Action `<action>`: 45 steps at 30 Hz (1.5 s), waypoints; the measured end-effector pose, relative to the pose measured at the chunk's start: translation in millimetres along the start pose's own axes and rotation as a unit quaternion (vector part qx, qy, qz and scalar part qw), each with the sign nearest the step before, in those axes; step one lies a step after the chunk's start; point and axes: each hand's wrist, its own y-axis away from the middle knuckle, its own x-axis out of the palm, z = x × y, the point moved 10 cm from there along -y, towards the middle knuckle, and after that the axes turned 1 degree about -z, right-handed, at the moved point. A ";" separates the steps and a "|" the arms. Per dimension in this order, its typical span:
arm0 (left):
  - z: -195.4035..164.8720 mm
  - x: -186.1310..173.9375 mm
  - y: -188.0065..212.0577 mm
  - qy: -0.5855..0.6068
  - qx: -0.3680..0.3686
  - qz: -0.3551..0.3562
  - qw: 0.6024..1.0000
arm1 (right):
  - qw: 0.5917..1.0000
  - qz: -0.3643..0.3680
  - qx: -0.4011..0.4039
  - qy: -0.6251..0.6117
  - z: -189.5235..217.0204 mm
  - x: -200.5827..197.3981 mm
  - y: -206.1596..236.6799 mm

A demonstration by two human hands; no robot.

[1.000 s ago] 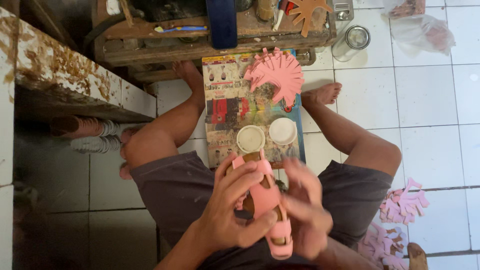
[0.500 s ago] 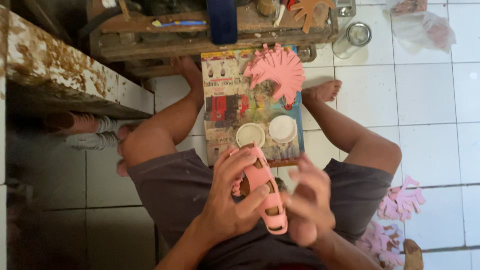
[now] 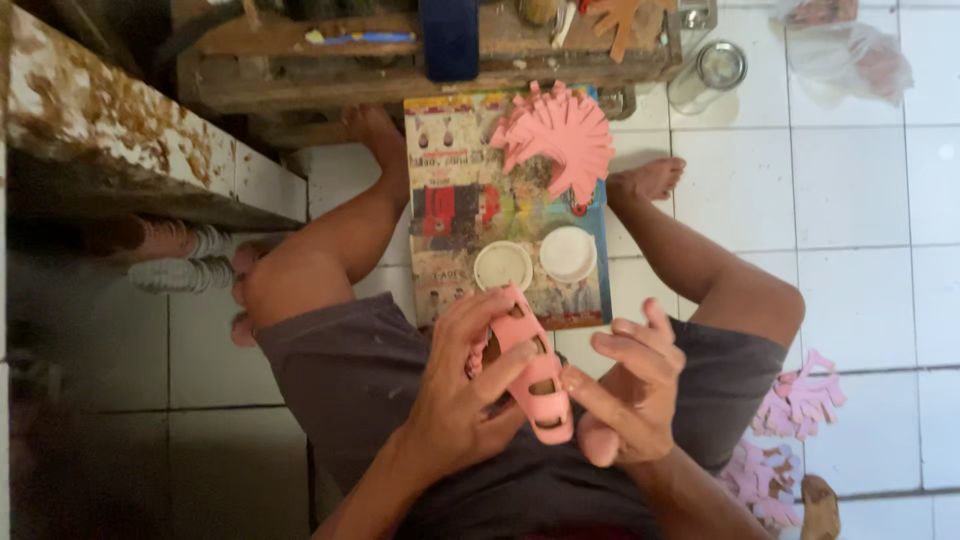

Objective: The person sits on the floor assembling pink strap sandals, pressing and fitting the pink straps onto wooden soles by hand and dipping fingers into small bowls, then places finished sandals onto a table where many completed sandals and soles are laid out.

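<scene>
Pink sandal upper (image 3: 533, 372): small, soft, moulded, with cut-out slots in the strap. It was held above the lap, near centre of the scene, tilted with 1 end pointing far-left and the rounded end near-right.

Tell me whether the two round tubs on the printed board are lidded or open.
Cannot tell: the two round tubs on the printed board show only flat pale discs from above.
</scene>
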 end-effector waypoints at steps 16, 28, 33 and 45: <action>11.1 -0.1 3.6 0.023 -0.013 0.000 1.000 | 0.966 0.048 0.130 -0.217 -21.7 27.5 18.2; 56.4 -31.0 31.5 0.032 -0.155 -0.060 0.986 | 0.874 0.400 0.274 -0.034 -124.8 113.8 89.1; 55.4 -46.9 45.0 0.038 -0.120 -0.123 0.984 | 0.892 0.439 0.083 0.068 -142.3 162.0 100.0; 40.7 -55.7 30.9 0.029 -0.073 -0.115 0.990 | 0.896 0.377 0.223 -0.071 -121.9 109.9 74.2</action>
